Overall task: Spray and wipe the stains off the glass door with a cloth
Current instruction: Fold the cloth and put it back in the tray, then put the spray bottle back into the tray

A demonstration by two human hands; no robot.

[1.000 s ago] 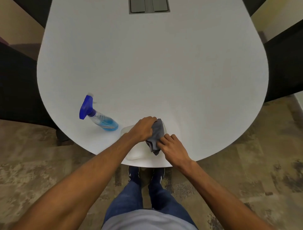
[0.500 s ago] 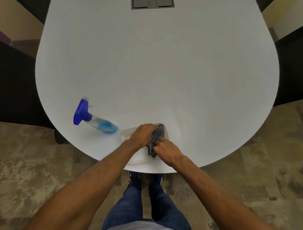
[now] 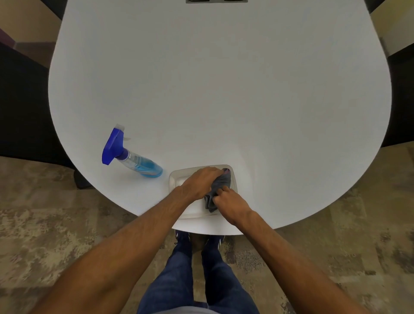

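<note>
A grey cloth [image 3: 218, 188] is bunched between both my hands over a clear shallow tray [image 3: 177, 179] near the table's front edge. My left hand [image 3: 199, 182] grips the cloth's upper part from the left. Its lower end is pinched by my right hand [image 3: 231, 205]. A spray bottle [image 3: 134, 160] with a blue trigger head and blue liquid lies on its side on the table, left of the tray and apart from my hands. No glass door is in view.
The white rounded table [image 3: 224, 89] fills the upper view, with a grey panel [image 3: 216, 1] at its far edge. Dark chairs [image 3: 20, 107] stand at left and right. My feet [image 3: 199, 241] rest on patterned carpet [image 3: 56, 224] under the table edge.
Both hands with the cloth have sunk a little lower onto the tray and drawn closer together. The spray bottle has not moved.
</note>
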